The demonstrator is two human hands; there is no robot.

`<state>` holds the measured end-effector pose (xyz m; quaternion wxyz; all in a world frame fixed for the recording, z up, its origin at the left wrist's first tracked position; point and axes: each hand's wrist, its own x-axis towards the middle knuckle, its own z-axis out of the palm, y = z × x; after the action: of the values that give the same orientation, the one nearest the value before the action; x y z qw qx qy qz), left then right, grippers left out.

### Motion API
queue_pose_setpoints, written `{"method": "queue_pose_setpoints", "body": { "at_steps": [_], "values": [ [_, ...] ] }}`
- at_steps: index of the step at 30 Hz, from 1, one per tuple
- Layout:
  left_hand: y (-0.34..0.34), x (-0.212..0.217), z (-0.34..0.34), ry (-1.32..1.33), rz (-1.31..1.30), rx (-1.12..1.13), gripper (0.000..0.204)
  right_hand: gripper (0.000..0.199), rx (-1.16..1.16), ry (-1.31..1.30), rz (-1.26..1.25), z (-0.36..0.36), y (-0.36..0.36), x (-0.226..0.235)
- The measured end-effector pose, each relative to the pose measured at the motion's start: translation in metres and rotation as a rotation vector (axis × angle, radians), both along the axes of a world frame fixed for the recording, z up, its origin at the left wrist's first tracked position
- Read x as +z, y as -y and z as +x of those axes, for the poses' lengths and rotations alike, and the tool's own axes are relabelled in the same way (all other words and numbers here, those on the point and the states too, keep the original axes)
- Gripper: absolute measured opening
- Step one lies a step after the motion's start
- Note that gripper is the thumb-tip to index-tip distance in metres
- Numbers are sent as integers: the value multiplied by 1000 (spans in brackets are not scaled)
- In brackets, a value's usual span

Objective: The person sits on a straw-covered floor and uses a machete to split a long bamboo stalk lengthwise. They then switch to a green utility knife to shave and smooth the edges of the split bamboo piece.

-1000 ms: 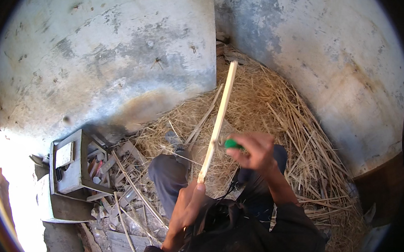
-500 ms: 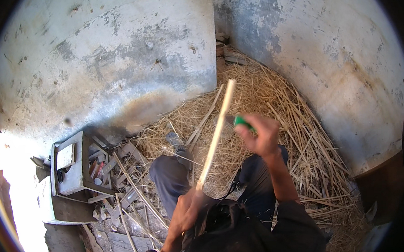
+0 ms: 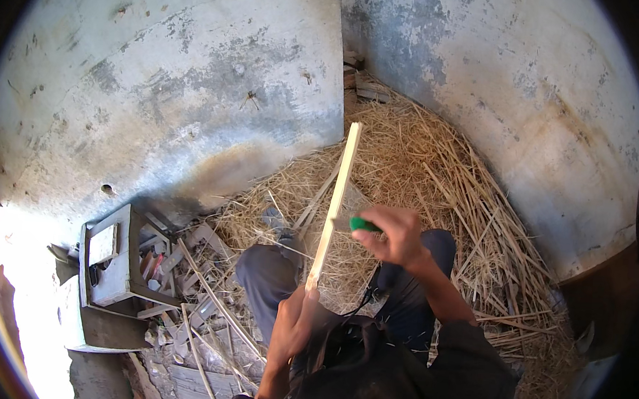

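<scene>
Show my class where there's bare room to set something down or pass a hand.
A hand might pass through the gap bordered by the left hand, wooden strip, green-handled blade and right hand. The box-like frame's pale panel looks bare beside its square block; its tilt is unclear. Crowded: straw ahead and right; wood scraps left.

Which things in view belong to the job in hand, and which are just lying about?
In hand:
- pale wooden strip, held in the left hand
- green-handled tool, held in the right hand

Lying about:
- straw-like heap
- loose sticks, lower left
- box-like frame, left
</scene>
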<state>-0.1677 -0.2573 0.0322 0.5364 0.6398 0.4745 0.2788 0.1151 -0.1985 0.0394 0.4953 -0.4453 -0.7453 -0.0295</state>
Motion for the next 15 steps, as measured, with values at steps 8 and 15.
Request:
{"method": "queue_pose_setpoints", "body": {
  "at_steps": [8, 15],
  "values": [
    [-3, 21, 14, 109, 4, -20, 38, 32, 100, 158, 23, -22, 23, 6],
    [-3, 29, 16, 108, -53, -31, 42, 33, 73, 152, 95, -25, 22, 6]
  ]
}}
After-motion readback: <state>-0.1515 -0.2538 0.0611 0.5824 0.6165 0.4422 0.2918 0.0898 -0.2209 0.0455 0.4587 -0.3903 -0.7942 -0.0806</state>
